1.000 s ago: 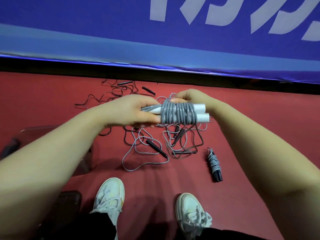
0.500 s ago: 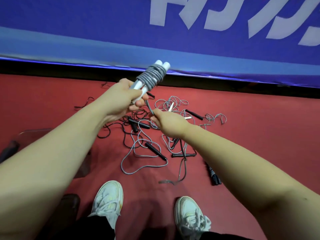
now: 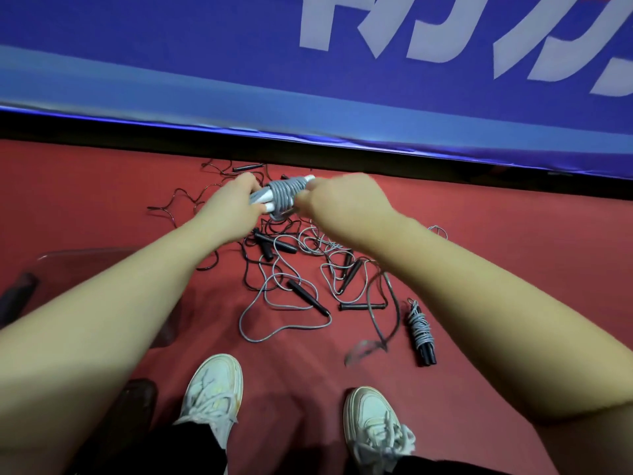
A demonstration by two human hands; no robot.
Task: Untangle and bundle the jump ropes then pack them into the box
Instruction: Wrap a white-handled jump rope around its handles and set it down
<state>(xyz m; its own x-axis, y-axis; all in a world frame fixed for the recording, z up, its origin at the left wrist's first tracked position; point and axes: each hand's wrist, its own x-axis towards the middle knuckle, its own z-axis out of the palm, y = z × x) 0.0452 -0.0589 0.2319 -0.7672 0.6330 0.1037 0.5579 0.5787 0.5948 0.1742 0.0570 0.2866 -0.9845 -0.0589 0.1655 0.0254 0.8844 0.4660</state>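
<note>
I hold a grey jump rope bundle (image 3: 285,197) wound round two white handles, above the floor. My left hand (image 3: 233,207) grips the handles at the bundle's left end. My right hand (image 3: 339,204) grips its right end, fingers curled over the coils and the rope's tail. Below lies a tangle of grey and black jump ropes (image 3: 301,275) with black handles on the red floor. A finished bundle with black handles (image 3: 420,332) lies to the right. A clear box (image 3: 102,265) stands at the left, mostly hidden by my left arm.
A blue banner wall (image 3: 308,97) with a black base strip closes off the far side. My two white shoes (image 3: 214,392) stand at the near edge. A dark object (image 3: 17,296) lies at the far left by the box.
The bundle has come down from upright to lying crosswise. My right hand has moved up from below the bundle to its right end.
</note>
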